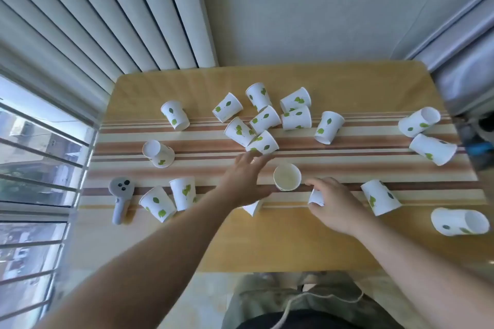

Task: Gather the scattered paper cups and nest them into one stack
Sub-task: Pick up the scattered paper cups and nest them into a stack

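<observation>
Nearest the body, right hand [332,204] wraps a toppled paper cup [316,197], probably to drop it into the upright cup [287,177] just left of that grasp, the stack base. Beyond it, left hand [247,181] reaches flat, fingers spread, holding nothing, toward the central cluster [263,125]; other cups lie scattered across the table [280,243].

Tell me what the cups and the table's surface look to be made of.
Cups: likely thin paper, matte white with printed green leaves and rolled rims. Table: a smooth, slightly glossy cover with printed stripes, perhaps vinyl or laminate; soft reflections suggest so.
</observation>
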Available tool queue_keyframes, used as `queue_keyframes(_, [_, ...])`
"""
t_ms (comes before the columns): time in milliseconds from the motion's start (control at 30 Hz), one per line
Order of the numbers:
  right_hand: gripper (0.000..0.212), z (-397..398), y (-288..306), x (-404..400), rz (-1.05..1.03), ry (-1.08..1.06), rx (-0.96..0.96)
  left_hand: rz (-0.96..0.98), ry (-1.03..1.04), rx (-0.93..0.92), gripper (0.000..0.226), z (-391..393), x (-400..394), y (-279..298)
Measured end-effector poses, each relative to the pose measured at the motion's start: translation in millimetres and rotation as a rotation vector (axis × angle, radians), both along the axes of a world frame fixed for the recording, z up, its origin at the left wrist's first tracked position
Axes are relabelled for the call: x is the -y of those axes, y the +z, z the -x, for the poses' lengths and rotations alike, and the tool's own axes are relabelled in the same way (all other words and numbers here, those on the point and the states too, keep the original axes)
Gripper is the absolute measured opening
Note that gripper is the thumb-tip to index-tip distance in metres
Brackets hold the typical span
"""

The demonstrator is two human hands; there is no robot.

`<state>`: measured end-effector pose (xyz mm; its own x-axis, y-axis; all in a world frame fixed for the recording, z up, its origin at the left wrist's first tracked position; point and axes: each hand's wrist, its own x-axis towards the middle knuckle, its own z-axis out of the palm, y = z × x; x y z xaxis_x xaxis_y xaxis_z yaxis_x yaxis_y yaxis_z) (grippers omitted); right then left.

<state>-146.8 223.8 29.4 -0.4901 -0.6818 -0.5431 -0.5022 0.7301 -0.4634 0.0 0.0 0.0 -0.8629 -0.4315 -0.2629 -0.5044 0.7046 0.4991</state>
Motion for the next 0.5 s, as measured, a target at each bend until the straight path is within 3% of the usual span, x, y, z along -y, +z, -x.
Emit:
queue_keyframes(100, [0.056,3,-1,-6,0.005,-0.016,-0.016,-0.021,-0.170,0.094,0.112,30,-40,-2])
queue_keyframes(233, [0.056,9,-7,-33,-0.040,-0.027,-0.030,0.053,-0.145,0.193,0.102,46,-51,-18])
queue_keyframes(333, [0.058,16,-12,-55,-0.067,-0.056,-0.023,0.081,-0.067,0.114,0.088,46,-55,-15])
queue_keyframes(500, [0.061,26,-27,-78,-0.012,-0.070,-0.013,-0.115,-0.045,-0.062,0.090,24,-94,0])
